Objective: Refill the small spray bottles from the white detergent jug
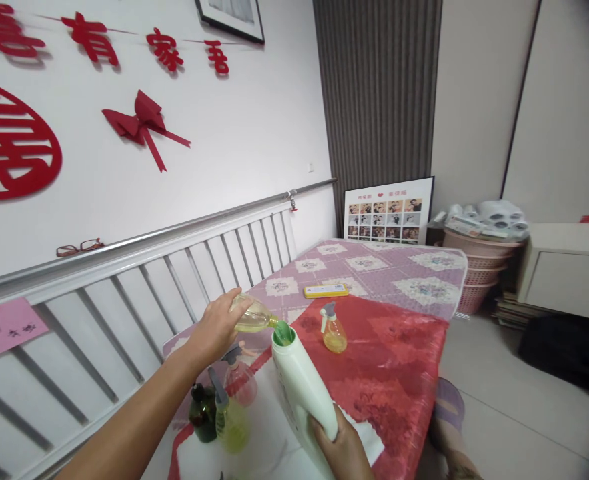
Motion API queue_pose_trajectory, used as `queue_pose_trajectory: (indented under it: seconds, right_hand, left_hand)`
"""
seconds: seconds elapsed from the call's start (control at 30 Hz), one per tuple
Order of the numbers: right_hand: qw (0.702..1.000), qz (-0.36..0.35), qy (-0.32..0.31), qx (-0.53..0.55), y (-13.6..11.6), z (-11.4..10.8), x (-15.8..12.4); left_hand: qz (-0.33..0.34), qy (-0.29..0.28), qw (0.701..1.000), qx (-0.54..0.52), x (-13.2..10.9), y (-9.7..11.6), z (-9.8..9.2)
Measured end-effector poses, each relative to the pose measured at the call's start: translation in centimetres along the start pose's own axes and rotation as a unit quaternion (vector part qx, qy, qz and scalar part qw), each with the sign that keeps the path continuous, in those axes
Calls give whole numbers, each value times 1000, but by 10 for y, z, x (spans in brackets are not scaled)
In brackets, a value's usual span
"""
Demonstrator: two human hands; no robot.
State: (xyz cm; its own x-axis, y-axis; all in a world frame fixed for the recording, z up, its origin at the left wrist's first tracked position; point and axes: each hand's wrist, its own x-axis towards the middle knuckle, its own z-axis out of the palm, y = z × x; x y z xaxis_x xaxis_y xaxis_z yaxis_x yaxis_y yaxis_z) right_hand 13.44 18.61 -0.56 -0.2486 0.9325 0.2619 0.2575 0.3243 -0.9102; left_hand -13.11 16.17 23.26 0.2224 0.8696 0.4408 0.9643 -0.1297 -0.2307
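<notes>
The left hand [218,328] is closed round a small clear bottle [255,317], likely light and slippery, tipped against the mouth of the white jug [301,387] that the right hand [343,445] grips low, probably heavy.

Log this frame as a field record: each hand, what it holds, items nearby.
left hand: grips small clear plastic bottle of pale yellow liquid, tipped sideways
bottle neck: at green mouth of tall pale-green plastic jug
right hand: holds the jug's lower body, jug tilted
red patterned tablecloth: amber spray bottle with grey trigger, upright, apart from jug
behind it: flat yellow case
by left forearm: dark green bottle, yellow-green spray bottle, pink spray bottle
</notes>
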Motion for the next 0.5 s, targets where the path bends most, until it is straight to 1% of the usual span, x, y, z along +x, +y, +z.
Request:
queue_pose_trajectory:
  seconds: [0.1, 0.27, 0.4, 0.5]
  right_hand:
    - [1000, 6, -10, 2, 2, 0, 1]
    - [1000, 7, -11, 3, 7, 0, 3]
    - [1000, 15, -10, 6, 3, 0, 1]
    - [1000, 8, -9, 14, -1, -1, 0]
  left_hand:
    - [3, 3, 1000, 7, 1, -1, 0]
    - [13, 13, 1000, 17, 2, 1, -1]
    - [12, 13, 1000, 14, 2, 1, -2]
    - [12, 10, 1000, 5, 1, 1, -3]
